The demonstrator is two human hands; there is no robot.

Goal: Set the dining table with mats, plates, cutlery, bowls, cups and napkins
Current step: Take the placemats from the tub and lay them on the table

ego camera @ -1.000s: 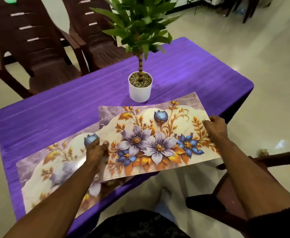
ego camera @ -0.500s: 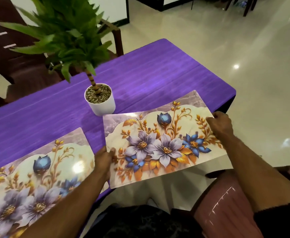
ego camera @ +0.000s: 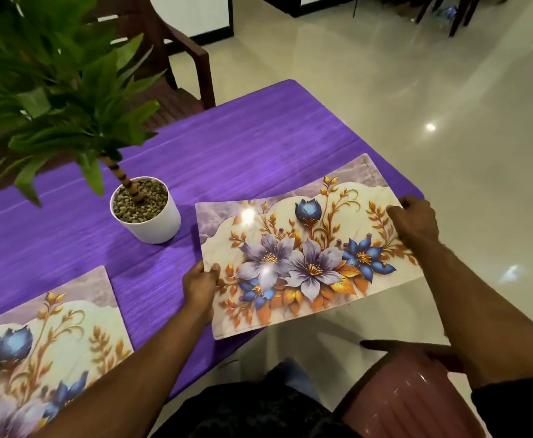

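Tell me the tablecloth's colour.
Purple tablecloth, streaked lighter, clearest in the head view.

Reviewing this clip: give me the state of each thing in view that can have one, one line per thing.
Floral mat on the right: held at both ends, near edge hanging past the table edge, slightly bowed.
Floral mat on the left: lying flat on the purple tablecloth, untouched.
Left hand: grip on the held mat's left edge.
Right hand: grip on its right edge.
Potted plant: upright, apart from both mats.
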